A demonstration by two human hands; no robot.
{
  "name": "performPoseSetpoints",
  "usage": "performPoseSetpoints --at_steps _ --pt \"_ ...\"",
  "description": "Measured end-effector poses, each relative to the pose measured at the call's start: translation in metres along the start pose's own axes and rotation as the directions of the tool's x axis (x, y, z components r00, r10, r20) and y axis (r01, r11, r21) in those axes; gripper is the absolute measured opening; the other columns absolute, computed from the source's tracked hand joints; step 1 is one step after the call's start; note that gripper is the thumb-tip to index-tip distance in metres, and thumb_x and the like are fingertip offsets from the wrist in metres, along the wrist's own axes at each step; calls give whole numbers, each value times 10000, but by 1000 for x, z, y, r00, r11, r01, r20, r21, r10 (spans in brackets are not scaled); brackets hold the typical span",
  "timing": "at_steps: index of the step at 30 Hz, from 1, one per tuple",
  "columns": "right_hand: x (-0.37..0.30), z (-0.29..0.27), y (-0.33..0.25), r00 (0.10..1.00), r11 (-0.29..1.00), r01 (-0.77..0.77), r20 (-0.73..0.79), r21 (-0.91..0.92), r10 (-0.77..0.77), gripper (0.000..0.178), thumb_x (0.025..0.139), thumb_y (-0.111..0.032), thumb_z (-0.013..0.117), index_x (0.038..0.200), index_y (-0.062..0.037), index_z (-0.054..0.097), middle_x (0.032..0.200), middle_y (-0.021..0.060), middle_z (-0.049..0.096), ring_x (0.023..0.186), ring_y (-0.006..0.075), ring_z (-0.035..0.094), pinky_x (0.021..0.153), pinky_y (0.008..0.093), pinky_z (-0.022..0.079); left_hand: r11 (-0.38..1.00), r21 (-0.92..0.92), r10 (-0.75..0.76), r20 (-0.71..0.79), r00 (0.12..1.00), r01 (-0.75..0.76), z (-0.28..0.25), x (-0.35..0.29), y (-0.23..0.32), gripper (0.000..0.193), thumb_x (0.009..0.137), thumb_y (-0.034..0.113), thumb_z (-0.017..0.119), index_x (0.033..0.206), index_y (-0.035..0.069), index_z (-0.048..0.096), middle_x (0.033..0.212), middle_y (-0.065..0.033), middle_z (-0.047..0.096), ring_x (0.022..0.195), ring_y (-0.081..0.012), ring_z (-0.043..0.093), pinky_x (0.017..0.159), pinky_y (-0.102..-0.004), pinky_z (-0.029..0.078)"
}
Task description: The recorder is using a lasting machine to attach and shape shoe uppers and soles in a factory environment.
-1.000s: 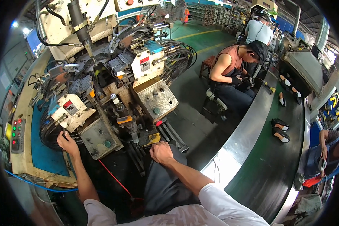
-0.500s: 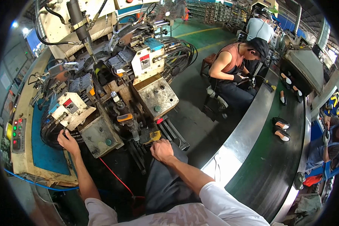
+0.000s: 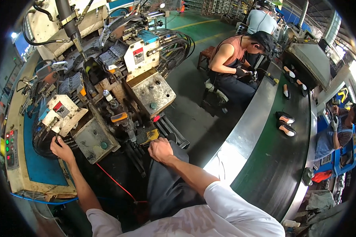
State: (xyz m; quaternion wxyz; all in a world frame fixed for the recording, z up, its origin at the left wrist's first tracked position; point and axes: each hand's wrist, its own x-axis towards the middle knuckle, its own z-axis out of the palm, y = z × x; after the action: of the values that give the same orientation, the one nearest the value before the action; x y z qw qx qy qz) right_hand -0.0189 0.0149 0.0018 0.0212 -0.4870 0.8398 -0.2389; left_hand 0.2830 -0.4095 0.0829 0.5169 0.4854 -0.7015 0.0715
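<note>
My left hand (image 3: 62, 150) reaches to the lower edge of a cream plate (image 3: 64, 114) on the machine's left unit. Its thumb and finger pinch a small dark knob (image 3: 56, 137) there. My right hand (image 3: 161, 151) lies on my raised knee, its fingers curled in and nothing showing in them. A worn grey control box (image 3: 96, 141) with a green button stands to the right of my left hand. Ahead of my right hand is a second box (image 3: 154, 94) with knobs. Between the boxes, an orange-fronted part (image 3: 119, 117) sits on the machine's centre column.
A conveyor belt (image 3: 261, 173) with several black-and-white shoes (image 3: 285, 123) runs along my right. Beyond it, a seated person (image 3: 231, 65) works with gloved hands. Black hoses (image 3: 182, 51) bulge from the machine. A red cord (image 3: 115, 182) hangs below; a lit button panel (image 3: 10, 148) stands left.
The whole scene has shifted left in the picture as my head turned slightly. My left hand stays at the knob and my right hand stays on the knee.
</note>
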Motion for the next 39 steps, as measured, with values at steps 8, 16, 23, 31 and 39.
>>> performPoseSetpoints --at_steps 8,16,23,31,39 --pt "-2 -3 7 999 999 -46 -25 -8 46 290 958 -307 656 853 -54 752 926 139 777 989 343 706 932 475 529 984 11 177 -154 972 -177 10 5 -1 356 1085 340 722 1297 53 725 1203 -209 706 1114 -434 633 946 -531 493" --pt "0 1 5 999 1000 -27 -40 7 27 291 943 -299 664 845 -42 760 916 129 759 996 328 696 935 452 514 981 80 185 -140 973 -175 15 13 -25 462 1096 458 681 1287 43 749 1205 -198 729 1136 -412 640 970 -547 501" --pt "-1 7 9 999 998 -47 -10 43 47 310 947 -313 676 847 -37 777 944 145 762 1027 343 690 957 459 502 983 80 172 -120 978 -163 16 12 -28 486 1105 481 658 1298 45 750 1253 -182 729 1188 -399 632 1024 -546 486" --pt "1 8 11 997 993 -81 8 86 80 321 944 -326 684 853 -39 793 970 156 765 1056 360 687 981 479 493 980 91 191 -143 971 -179 18 14 -27 458 1098 475 671 1273 63 767 1214 -160 754 1149 -394 656 1001 -544 501" --pt "1 5 7 998 995 -69 -1 77 69 305 915 -331 712 845 -46 796 933 142 762 1033 340 694 963 457 507 970 136 216 -110 970 -201 16 19 -33 475 1108 464 653 1262 28 763 1201 -192 759 1122 -421 671 958 -557 521"
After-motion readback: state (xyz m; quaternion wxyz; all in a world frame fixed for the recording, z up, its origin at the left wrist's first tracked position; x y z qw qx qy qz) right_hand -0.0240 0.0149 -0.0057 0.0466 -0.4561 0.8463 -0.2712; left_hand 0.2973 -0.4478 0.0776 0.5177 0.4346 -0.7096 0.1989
